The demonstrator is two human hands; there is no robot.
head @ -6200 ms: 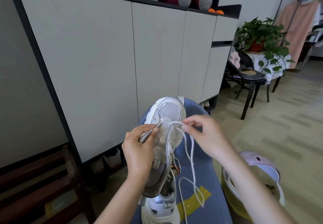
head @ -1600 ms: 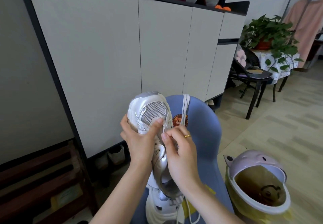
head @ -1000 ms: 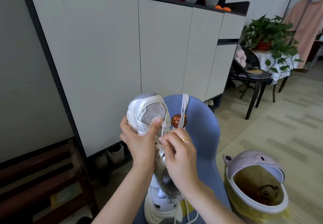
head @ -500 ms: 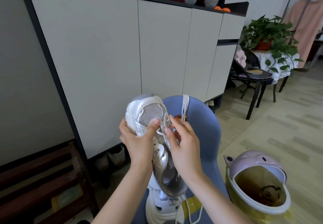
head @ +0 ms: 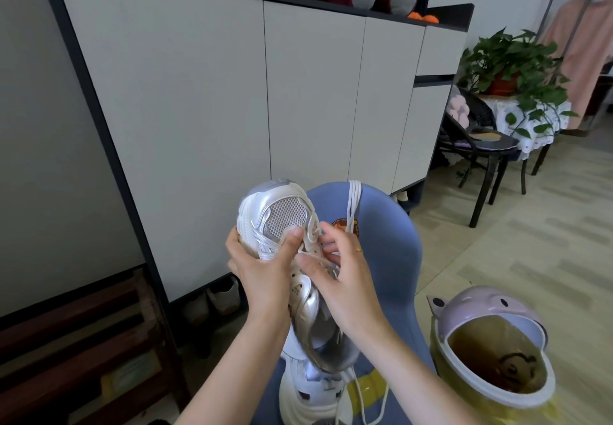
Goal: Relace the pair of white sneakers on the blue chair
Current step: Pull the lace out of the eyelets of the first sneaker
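Observation:
My left hand grips a white and silver sneaker held up toe-first over the blue chair, thumb pressed on the mesh toe. Against the eyelet area, my right hand pinches the white lace with curled fingers. A second white sneaker sits on the chair seat below, with loose lace ends trailing beside it. Another white lace hangs over the chair's backrest.
A tall white cabinet stands close behind the chair, with plush toys on top. A pink and yellow bin sits at the right of the chair. A black chair and a potted plant stand farther right. Dark wooden shelving is at lower left.
My right hand has shifted slightly up the laces, its fingers curling in on the lace near the toe. The sneaker and my left hand stay nearly where they were.

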